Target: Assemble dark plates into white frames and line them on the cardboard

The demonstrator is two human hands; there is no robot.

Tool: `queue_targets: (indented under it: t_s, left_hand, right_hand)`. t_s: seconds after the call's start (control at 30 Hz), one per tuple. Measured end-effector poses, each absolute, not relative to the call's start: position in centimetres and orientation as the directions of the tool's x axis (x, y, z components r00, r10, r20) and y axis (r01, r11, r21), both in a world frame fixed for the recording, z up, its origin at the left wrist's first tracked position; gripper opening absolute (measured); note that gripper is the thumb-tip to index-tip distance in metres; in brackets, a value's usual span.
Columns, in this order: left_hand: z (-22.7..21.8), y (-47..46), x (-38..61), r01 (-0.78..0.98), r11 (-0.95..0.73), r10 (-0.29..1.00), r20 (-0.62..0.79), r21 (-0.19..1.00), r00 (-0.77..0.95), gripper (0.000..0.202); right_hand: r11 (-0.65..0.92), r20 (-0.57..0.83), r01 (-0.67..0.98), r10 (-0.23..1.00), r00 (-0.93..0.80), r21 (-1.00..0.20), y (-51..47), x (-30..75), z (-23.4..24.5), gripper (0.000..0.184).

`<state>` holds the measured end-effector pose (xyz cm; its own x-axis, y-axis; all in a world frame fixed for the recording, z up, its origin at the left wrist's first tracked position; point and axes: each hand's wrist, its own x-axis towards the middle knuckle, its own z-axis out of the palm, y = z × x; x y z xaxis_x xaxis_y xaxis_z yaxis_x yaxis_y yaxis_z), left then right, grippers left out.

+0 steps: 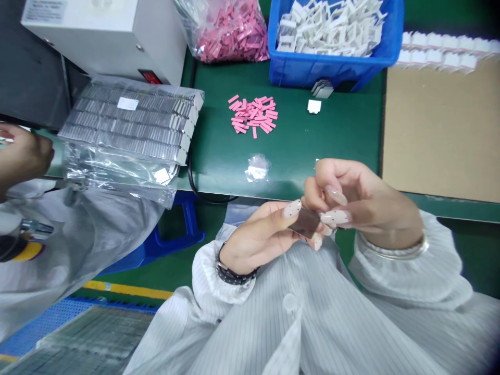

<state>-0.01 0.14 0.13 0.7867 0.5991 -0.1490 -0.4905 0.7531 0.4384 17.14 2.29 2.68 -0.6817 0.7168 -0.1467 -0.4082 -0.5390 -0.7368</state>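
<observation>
In front of my body, my left hand (265, 229) pinches a small dark grey-brown rectangular plate (305, 223) between thumb and fingers. My right hand (347, 200) meets the plate's right edge, its thumb tip against it and the other fingers curled in. Whatever lies between those right fingers is hidden. On the green bench beyond sits a small crumpled heap of clear film (257, 168). Past it lies a loose pile of pink strips (254, 114). A small white piece (314, 107) lies farther right, near a few stacked grey plates (322, 88).
A blue bin (332, 70) of white clips and a bag of pink strips (234, 39) stand at the back. Cardboard (441, 125) with rows of white pieces is right. Left are bagged plates (128, 120), a grey machine (97, 41) and a co-worker's hand (23, 153).
</observation>
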Motion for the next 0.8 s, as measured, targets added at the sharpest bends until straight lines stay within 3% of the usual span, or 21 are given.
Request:
queue_targets:
  t_s: [0.47,0.8]
  left_hand:
    - [-0.17,0.05,-0.07,-0.498,0.722,0.621,-0.134,0.48,0.772,0.044]
    - [-0.08,-0.06,-0.05,-0.507,0.746,0.615,-0.152,0.432,0.774,0.043]
  right_hand:
    - [-0.511,-0.181,-0.343,0.725,-0.664,-0.788,2.28,17.03,2.93,0.024]
    - [-0.54,-0.166,-0.382,0.712,-0.682,-0.75,2.32,17.01,2.79,0.022]
